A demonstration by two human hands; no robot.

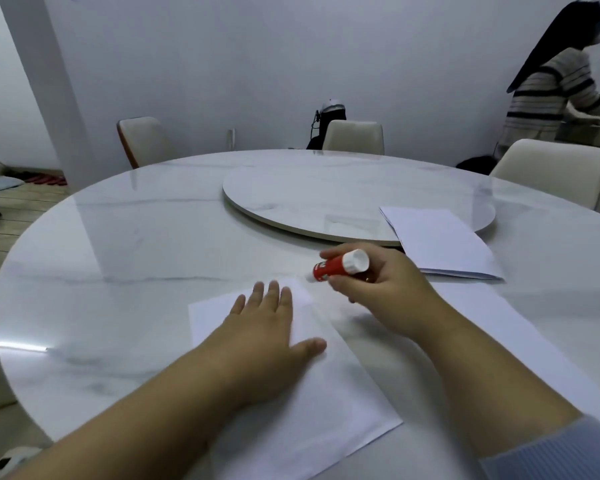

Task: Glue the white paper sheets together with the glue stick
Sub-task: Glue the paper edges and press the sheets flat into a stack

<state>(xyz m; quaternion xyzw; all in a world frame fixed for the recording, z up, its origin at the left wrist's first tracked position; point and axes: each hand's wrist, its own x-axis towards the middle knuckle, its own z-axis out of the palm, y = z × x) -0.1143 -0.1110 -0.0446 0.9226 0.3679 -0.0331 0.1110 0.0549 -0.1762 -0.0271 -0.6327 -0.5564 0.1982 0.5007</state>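
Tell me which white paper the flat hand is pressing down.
The left hand presses the near sheet. The folded paper lies untouched against the turntable.
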